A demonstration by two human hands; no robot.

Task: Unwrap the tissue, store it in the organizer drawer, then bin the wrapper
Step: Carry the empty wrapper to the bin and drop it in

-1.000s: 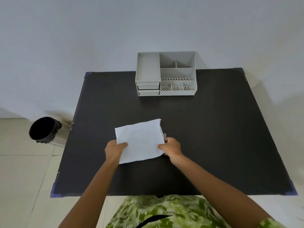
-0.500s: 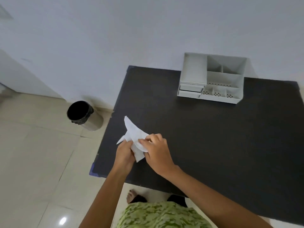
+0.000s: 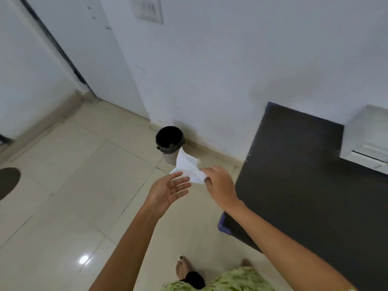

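Note:
A crumpled white wrapper is pinched in my right hand, held over the tiled floor left of the black table. My left hand is just below and left of it, palm up with fingers spread, its fingertips touching the wrapper's lower edge. The black-lined bin stands on the floor by the wall, just beyond the wrapper. The white organizer shows at the right edge on the table, blurred; its drawers look closed.
A white wall runs behind the bin, with a door frame at the left. My bare foot is on the glossy tiles below. A dark round shape lies on the floor at far left.
The view swung left off the table toward the bin. Both hands carried the wrapper off the table's edge; my left hand let go and opened, and the right keeps its hold.

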